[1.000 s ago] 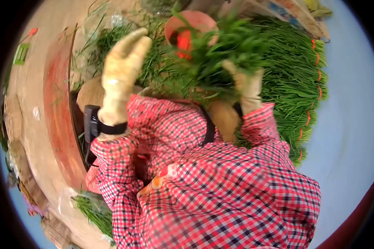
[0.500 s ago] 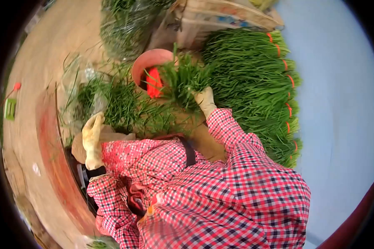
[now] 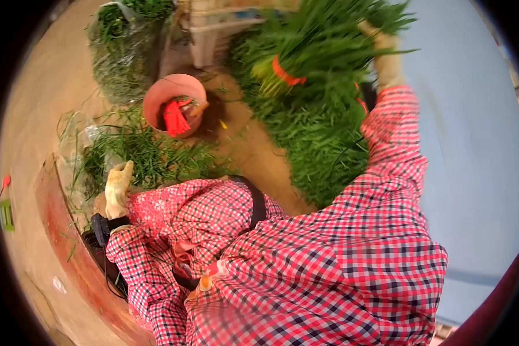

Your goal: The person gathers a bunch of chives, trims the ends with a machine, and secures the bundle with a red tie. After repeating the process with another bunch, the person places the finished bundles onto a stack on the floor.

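Toward the upper right of the head view, the right hand [image 3: 386, 62], gloved, is gripping a bundle of green leaves [image 3: 320, 40] tied with an orange band [image 3: 285, 74]. The fingers are closing around the stem end, though leaves are hiding most of them. Half a second ago this hand was holding the bundle low at frame centre, beside the pink bucket [image 3: 155, 92]. It is now carrying the bundle high and to the right, above the pile of greens [image 3: 311, 150] at centre right. Judged from this, the banded bundle is leaving the work spot as a finished unit.

At the left edge, the left hand [image 3: 119, 187], also gloved, is resting by the knee with fingers loosely extended, gripping nothing, and is staying roughly where it was. Red bands [image 3: 176, 118] are sitting in the bucket, with loose leaves [image 3: 150, 155] lying just below it.
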